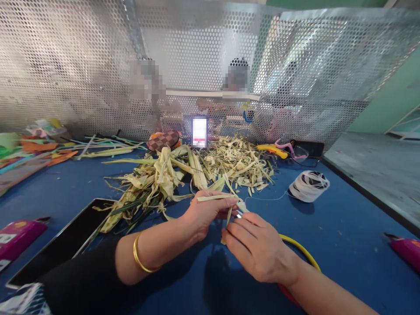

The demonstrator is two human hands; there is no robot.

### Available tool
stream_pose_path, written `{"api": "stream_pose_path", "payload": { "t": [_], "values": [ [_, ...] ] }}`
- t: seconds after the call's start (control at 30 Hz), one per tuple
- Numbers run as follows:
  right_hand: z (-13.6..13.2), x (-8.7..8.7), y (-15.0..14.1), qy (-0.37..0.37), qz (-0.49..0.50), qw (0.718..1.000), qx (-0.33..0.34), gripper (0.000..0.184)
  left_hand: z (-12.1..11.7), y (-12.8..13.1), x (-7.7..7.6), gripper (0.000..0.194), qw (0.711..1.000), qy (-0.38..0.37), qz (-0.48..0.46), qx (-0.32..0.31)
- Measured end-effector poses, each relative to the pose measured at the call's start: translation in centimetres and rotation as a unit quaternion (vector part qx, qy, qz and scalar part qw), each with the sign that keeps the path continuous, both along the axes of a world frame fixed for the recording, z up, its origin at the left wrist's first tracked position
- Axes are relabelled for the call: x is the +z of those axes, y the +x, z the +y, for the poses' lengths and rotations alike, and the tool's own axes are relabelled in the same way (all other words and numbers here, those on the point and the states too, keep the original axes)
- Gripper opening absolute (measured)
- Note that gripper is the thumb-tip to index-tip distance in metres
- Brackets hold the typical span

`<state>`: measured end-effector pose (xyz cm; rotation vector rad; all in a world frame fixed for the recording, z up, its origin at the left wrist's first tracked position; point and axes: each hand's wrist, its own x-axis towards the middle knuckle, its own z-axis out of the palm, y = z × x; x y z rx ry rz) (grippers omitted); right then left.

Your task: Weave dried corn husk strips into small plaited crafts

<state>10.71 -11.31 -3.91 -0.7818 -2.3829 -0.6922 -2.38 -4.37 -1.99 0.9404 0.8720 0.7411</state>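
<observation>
Pinched between thumb and fingers of my left hand (210, 212) is a pale corn husk strip (213, 198), its free end sticking out to the left. My right hand (254, 245) is closed against the same husk work, and a narrow strip runs down into its fingertips. A small metallic glint shows between the hands; what it belongs to is hidden. White thread (265, 199) stretches from the husk at my fingertips to a thread spool (308, 186) on the right. Beyond my hands lie dried corn husks (164, 170) and a heap of husk shreds (239, 159).
A dark tablet (65, 240) lies left, near a purple tool (21, 236); another purple tool (405, 251) sits far right. A lit phone (199, 132), checkered pouch (163, 141) and glasses (300, 152) line the perforated screen (203, 48). A yellow curved piece (303, 249) shows behind my right wrist.
</observation>
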Motion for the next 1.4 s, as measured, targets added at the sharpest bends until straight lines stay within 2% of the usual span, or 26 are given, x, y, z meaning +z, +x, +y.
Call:
{"api": "stream_pose_path", "payload": {
  "t": [0.07,0.13,0.2,0.23,0.27,0.3,0.33,0.37,0.43,0.47,0.5,0.53,0.57,0.67,0.73,0.93,1.07,1.13,1.23,1.27,1.3,1.33,1.4],
  "values": [
    [-0.1,0.2,0.0,-0.009,-0.014,1.0,0.017,0.02,0.1,0.0,-0.1,0.017,1.0,-0.006,0.0,-0.01],
    [-0.1,0.7,0.4,-0.052,0.026,0.998,0.037,0.018,0.2,-0.1,-0.2,0.018,1.0,0.0,-0.002,-0.029],
    [0.0,1.3,1.0,-0.115,0.165,0.98,0.012,0.024,0.4,-0.2,-0.1,0.02,0.998,0.012,0.0,-0.057],
    [0.1,1.5,1.5,-0.148,0.266,0.952,-0.029,0.026,0.4,-0.2,0.0,0.021,0.997,0.019,0.004,-0.072],
    [0.4,1.7,1.9,-0.186,0.376,0.903,-0.095,0.025,0.4,-0.2,0.1,0.023,0.996,0.025,0.009,-0.086],
    [0.7,1.8,2.3,-0.226,0.471,0.838,-0.159,0.024,0.4,-0.2,0.1,0.025,0.995,0.028,0.015,-0.099],
    [1.0,1.7,2.6,-0.298,0.527,0.775,-0.18,0.025,0.4,-0.2,0.1,0.027,0.993,0.031,0.019,-0.114],
    [1.4,1.6,2.8,-0.378,0.564,0.714,-0.168,0.028,0.3,-0.2,0.1,0.028,0.991,0.034,0.022,-0.131],
    [1.9,1.3,2.9,-0.523,0.6,0.596,-0.102,0.032,0.2,-0.2,0.0,0.031,0.985,0.037,0.021,-0.167],
    [2.0,1.1,2.7,-0.566,0.61,0.55,-0.071,0.033,0.1,-0.2,-0.1,0.033,0.982,0.035,0.019,-0.182],
    [2.0,0.9,2.5,-0.584,0.621,0.519,-0.055,0.033,0.1,-0.2,-0.2,0.034,0.981,0.03,0.018,-0.193],
    [2.0,0.8,2.3,-0.583,0.632,0.508,-0.055,0.034,0.0,-0.1,-0.2,0.036,0.98,0.025,0.02,-0.197],
    [2.0,0.7,2.0,-0.567,0.641,0.514,-0.066,0.033,0.0,-0.1,-0.3,0.037,0.98,0.02,0.024,-0.198],
    [1.8,0.6,1.5,-0.506,0.635,0.573,-0.107,0.032,-0.2,0.1,-0.4,0.036,0.981,0.014,0.05,-0.185],
    [1.8,0.7,1.4,-0.487,0.63,0.592,-0.124,0.032,-0.2,0.1,-0.5,0.033,0.983,0.015,0.068,-0.172],
    [2.0,0.6,1.6,-0.394,0.684,0.586,-0.182,0.032,0.0,0.1,-0.6,0.032,0.987,0.045,0.074,-0.133],
    [2.5,-0.3,2.3,-0.418,0.664,0.595,-0.174,0.028,0.2,0.1,-0.8,0.034,0.986,0.041,0.073,-0.141],
    [2.8,-0.5,2.8,-0.385,0.637,0.64,-0.191,0.03,0.1,0.2,-0.7,0.033,0.984,0.042,0.085,-0.149],
    [2.8,0.0,3.3,-0.302,0.537,0.76,-0.207,0.032,-0.3,0.2,-0.5,0.032,0.975,0.061,0.128,-0.171],
    [2.7,0.4,3.3,-0.31,0.493,0.79,-0.192,0.027,-0.4,0.2,-0.4,0.033,0.97,0.072,0.144,-0.184],
    [2.5,0.8,3.2,-0.343,0.457,0.803,-0.169,0.021,-0.5,0.2,-0.4,0.033,0.964,0.082,0.158,-0.199],
    [2.4,1.1,3.0,-0.39,0.436,0.798,-0.144,0.017,-0.6,0.3,-0.4,0.033,0.958,0.09,0.168,-0.214],
    [2.0,1.6,2.4,-0.476,0.442,0.752,-0.112,0.015,-0.8,0.3,-0.5,0.033,0.95,0.101,0.176,-0.237]
  ]
}}
